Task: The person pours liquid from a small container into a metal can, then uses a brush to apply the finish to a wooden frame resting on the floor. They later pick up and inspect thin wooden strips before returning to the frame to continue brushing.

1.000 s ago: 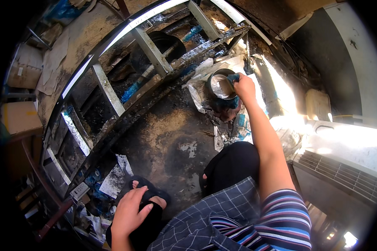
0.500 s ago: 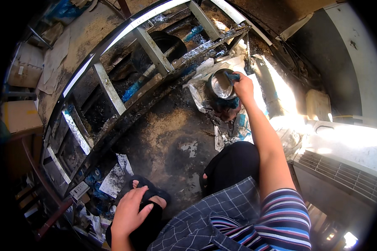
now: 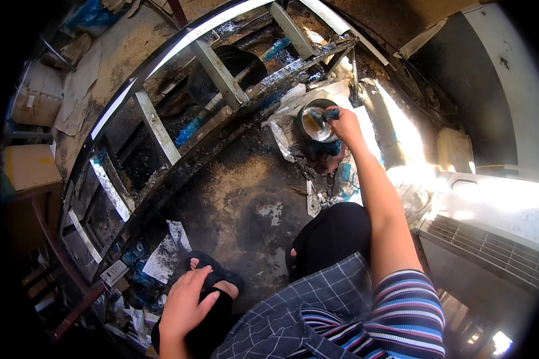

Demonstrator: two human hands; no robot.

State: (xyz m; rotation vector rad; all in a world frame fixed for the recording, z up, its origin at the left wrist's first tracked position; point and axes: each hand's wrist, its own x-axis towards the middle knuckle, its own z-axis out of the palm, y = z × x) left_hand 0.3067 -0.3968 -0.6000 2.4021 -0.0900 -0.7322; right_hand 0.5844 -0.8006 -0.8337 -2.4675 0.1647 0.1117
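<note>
bare floor (image 3: 239, 197) lies open between the knee (image 3: 332, 236) and the frame (image 3: 179, 137), room enough for a hand to pass. the frame runs as a long barrier along the left. around the tin (image 3: 314, 122) it is tight: paper (image 3: 293, 99) and scraps (image 3: 326, 179) crowd it, the frame stands just behind, a white unit (image 3: 491, 239) blocks the right

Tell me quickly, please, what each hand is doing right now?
Left hand: open, resting flat on the knee, holding nothing.
Right hand: closed on a blue-handled brush dipped in the metal tin.
</note>
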